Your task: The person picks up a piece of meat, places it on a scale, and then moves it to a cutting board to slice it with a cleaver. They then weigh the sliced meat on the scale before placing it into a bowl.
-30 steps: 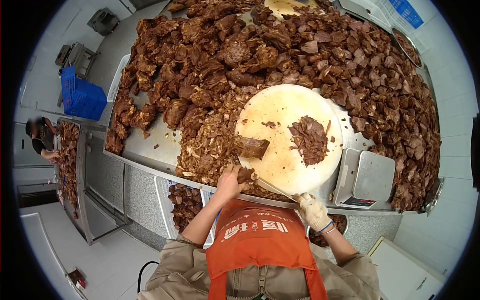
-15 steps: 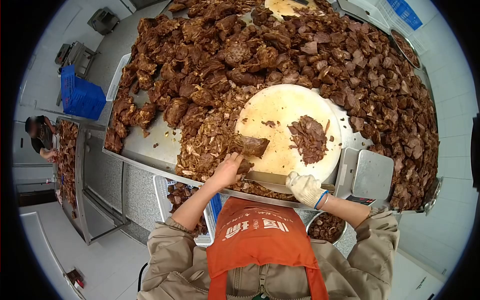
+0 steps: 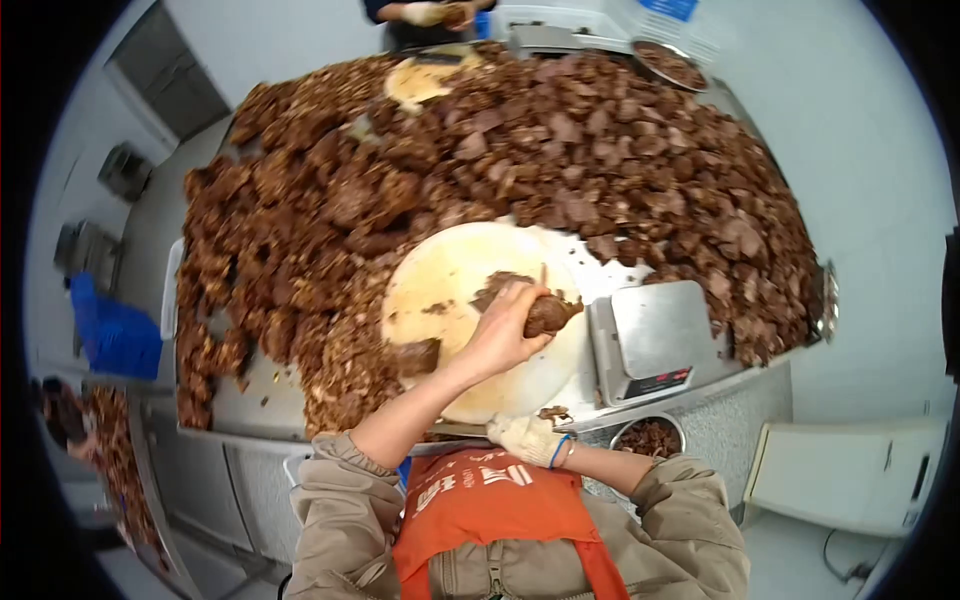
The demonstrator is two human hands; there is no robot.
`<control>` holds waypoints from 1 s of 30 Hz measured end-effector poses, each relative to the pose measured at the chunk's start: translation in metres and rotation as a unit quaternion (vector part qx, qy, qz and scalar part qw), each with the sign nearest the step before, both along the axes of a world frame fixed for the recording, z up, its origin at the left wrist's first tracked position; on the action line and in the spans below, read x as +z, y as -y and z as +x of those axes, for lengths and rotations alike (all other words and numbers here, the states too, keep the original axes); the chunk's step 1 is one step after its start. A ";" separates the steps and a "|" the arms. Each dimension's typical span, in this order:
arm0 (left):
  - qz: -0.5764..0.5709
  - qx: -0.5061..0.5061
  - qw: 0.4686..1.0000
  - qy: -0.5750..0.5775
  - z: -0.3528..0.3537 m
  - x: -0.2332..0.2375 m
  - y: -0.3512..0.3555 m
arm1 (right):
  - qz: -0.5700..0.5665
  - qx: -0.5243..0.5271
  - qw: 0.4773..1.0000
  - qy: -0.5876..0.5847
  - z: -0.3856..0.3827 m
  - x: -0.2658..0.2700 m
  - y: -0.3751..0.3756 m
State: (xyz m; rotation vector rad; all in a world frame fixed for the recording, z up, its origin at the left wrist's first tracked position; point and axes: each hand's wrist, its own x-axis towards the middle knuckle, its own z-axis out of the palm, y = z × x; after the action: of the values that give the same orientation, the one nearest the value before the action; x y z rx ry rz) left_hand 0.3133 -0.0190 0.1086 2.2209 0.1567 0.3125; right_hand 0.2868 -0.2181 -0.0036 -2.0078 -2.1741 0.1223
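Note:
Above the round cutting board [image 3: 425, 265], my bare left hand [image 3: 508, 332] is closed on a dark brown piece of meat [image 3: 548, 316]. Sliced meat [image 3: 497, 287] lies on the board behind that hand, partly hidden by it. Another chunk of meat [image 3: 413, 357] rests at the board's left edge, beside my left wrist. My gloved right hand [image 3: 525, 438] is at the table's front edge, its fingers curled; a knife is hard to make out there.
A metal scale [image 3: 660, 330] stands right of the board. Large heaps of meat [image 3: 330, 190] surround the board. A bowl of meat [image 3: 650, 437] sits below the front edge. Across the table, a person's gloved hand [image 3: 424, 14] shows.
My left hand has moved from the board's lower left to its right side, with meat in it. My right hand has lowered towards the table edge. The view has shifted.

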 end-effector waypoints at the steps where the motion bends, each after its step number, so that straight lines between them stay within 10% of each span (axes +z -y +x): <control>1: -0.021 -0.058 0.998 0.010 0.035 -0.008 0.029 | 0.008 -0.021 0.999 -0.043 0.001 -0.011 0.003; 5: 0.025 -0.157 0.987 -0.004 0.131 -0.045 0.139 | -0.216 -0.286 0.905 -0.230 -0.001 0.034 -0.006; 7: 0.070 -0.162 0.984 0.007 0.150 -0.074 0.166 | -0.141 -0.270 0.933 -0.194 -0.011 -0.082 0.010; 9: 0.129 -0.141 0.981 0.024 0.155 -0.079 0.177 | 0.255 -0.185 0.930 0.188 -0.018 -0.149 0.019; 14: 0.102 -0.073 0.991 -0.055 0.143 -0.023 0.111 | 0.000 -0.178 0.954 -0.241 0.011 -0.009 0.015; 30: -0.014 0.014 1.000 0.024 0.127 -0.021 0.079 | -0.072 -0.114 0.954 -0.268 0.020 -0.006 0.018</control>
State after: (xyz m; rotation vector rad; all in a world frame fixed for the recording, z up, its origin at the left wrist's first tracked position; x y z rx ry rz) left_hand 0.4407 -0.0978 0.0879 2.1836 0.1655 0.3756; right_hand 0.3072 -0.2361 -0.0096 -1.9805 -1.6267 0.7206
